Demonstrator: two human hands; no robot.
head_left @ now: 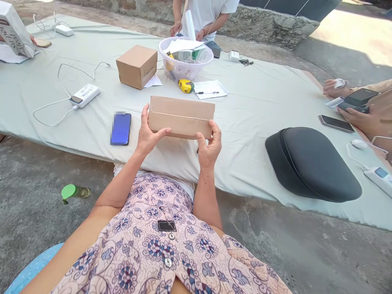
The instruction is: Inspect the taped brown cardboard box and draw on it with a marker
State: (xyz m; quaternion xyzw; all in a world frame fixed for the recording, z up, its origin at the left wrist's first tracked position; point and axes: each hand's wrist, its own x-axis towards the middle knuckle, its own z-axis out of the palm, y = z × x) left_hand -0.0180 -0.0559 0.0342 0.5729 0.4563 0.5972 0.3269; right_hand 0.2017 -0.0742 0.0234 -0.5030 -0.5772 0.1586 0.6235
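I hold a flat brown cardboard box (181,116) in front of me, just above the near edge of a pale green cloth-covered table (254,106). My left hand (147,134) grips its left end, thumb across the front. My right hand (210,143) grips its lower right corner, fingers curled round it. A strip of tape runs along the box's face.
On the cloth lie a blue phone (120,128), a white power bank (84,95) with cable, a second cardboard box (136,66), a clear bowl (185,57), a yellow tape measure (185,85) and a black seat cushion (312,163). Other people's hands appear at right (357,116) and far side (176,28). A green-capped bottle (74,191) lies on the ground.
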